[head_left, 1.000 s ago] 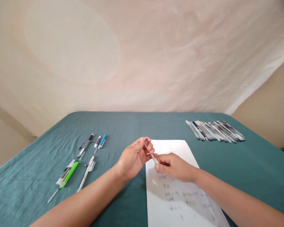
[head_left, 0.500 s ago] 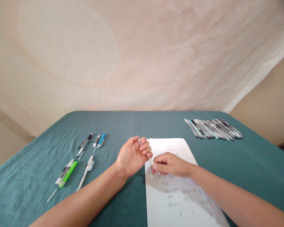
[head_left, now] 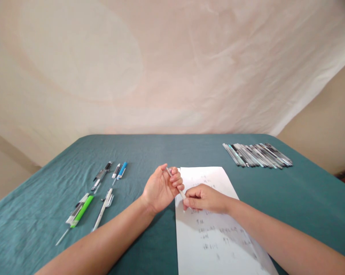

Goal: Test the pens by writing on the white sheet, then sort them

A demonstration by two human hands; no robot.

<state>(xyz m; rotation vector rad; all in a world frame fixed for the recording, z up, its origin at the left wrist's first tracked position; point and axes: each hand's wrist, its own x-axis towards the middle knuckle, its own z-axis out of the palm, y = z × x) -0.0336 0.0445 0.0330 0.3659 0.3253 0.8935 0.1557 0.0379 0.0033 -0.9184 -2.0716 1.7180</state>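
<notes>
My left hand point(head_left: 163, 187), palm turned up, has its fingers curled round a slim, pale pen point(head_left: 182, 193). The pen slants down to the right, and its upper end shows near my left thumb. At its lower end, the thumb and fingers of my right hand point(head_left: 204, 198) pinch it. Part of the pen is hidden by the fingers of both hands. Beneath my right hand lies a white sheet of paper point(head_left: 195, 256) with handwritten lines.
On the right of the green-covered table point(head_left: 149, 152) lies a row of several pens point(head_left: 257, 155). To the left are pen parts: a bright green barrel point(head_left: 82, 211), a blue piece point(head_left: 122, 170), a white pen with a clip point(head_left: 103, 210) and several dark, clear pieces point(head_left: 101, 176).
Both hands keep their hold on the pen and have barely moved. The whole view has shifted very slightly.
</notes>
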